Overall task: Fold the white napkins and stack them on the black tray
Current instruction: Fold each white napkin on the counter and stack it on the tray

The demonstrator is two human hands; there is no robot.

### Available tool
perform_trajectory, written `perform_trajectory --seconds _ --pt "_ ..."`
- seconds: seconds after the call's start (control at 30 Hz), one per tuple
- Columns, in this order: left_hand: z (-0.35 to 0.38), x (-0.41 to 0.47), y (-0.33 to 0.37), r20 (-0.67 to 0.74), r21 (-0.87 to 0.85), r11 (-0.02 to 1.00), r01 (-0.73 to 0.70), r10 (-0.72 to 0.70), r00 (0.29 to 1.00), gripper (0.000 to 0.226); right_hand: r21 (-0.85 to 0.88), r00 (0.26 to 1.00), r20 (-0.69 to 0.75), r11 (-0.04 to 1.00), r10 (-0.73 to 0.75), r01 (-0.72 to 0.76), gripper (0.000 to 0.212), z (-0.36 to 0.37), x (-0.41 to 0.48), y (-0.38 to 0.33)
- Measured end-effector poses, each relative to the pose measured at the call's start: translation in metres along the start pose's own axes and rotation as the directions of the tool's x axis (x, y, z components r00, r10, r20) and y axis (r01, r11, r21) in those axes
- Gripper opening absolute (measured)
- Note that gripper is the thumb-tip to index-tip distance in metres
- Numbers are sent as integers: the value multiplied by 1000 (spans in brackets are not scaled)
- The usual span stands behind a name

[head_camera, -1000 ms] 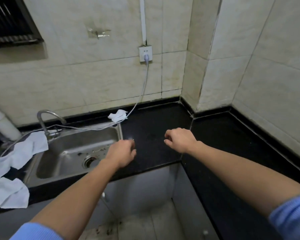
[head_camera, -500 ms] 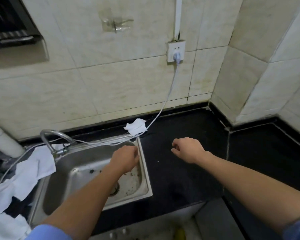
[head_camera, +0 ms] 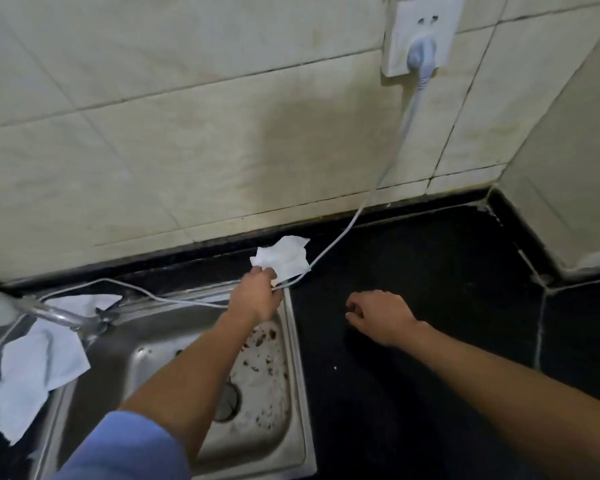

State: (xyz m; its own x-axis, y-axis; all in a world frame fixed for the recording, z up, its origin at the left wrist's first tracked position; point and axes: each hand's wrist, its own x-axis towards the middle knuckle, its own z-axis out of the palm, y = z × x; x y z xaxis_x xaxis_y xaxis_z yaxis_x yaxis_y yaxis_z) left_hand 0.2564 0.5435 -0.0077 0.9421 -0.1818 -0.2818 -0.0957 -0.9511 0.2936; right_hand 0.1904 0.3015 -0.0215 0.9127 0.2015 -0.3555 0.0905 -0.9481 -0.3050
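Left hand: earlier over the sink basin; now forward at its rear corner, fingertips against the crumpled white napkin beside the cord.

stained cream wall tiles, black countertop

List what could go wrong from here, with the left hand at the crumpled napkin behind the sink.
1. The white cable runs right along the crumpled napkin and past the left hand. Lifting the napkin may snag the cable and tug the plug in the wall socket.
2. The napkin lies at the back corner of the sink, whose basin is stained. If it slips from the fingers, it may fall in and get dirty.
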Motion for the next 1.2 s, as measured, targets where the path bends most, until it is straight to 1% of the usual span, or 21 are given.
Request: perform_trajectory --seconds 0.07,0.13,0.23,0.3,0.37,0.43,0.5,0.53,0.6,0.67,0.73,0.8,0.9,1.03,1.07,1.2 --pt "7 27 -6 19 -3 1000 27 -27 999 43 4 1000 22 1000 -15 15 29 8 10 5" --pt "16 53 -13 14 22 999 37 -37 999 48 20 1000 11 1000 -20 19 30 15 18 10" --pt "30 86 -20 12 76 996 43 -44 999 58 81 1000 -7 997 11 -11 29 26 25 15" --pt "41 103 -26 55 117 992 48 -55 997 63 113 999 -25 993 35 -32 28 33 26 16" --pt "51 117 -31 109 132 989 65 -79 991 60 136 998 -34 989 55 -50 28 39 23 17" --pt "59 127 -34 112 85 995 55 -64 992 44 146 997 -7 986 81 -79 29 45 19 17" --pt "61 130 -33 97 42 999 16 -20 995 28 143 993 29 983 112 -115 30 49 13 18" --pt "59 128 -31 81 28 1000 -6 3 997 25 144 990 44 980 132 -137 30 49 9 19" --pt "50 119 -28 27 -24 999 -43 44 999 27 156 983 54 971 176 -182 30 48 1 19" --pt "36 108 -24 -22 -75 991 -112 110 994 28 177 974 40 957 225 -228 28 44 -7 19" --pt "22 96 -18 -39 -123 969 -215 212 976 26 206 961 13 940 276 -272 27 38 -15 19" --pt "11 83 -8 -36 -186 938 -293 292 956 30 262 941 -4 909 337 -325 26 33 -24 22" --pt "5 56 18 -6 -274 893 -356 369 930 23 341 903 -7 850 430 -402 26 33 -46 31" --pt "29 16 64 55 -296 850 -435 470 881 3 376 841 -4 780 541 -500 23 41 -86 51" --pt "40 5 76 80 -294 845 -447 488 869 1 371 824 0 766 566 -526 23 43 -98 57" --pt "88 -38 123 185 -254 832 -494 543 819 5 349 765 8 715 644 -606 21 57 -150 83"
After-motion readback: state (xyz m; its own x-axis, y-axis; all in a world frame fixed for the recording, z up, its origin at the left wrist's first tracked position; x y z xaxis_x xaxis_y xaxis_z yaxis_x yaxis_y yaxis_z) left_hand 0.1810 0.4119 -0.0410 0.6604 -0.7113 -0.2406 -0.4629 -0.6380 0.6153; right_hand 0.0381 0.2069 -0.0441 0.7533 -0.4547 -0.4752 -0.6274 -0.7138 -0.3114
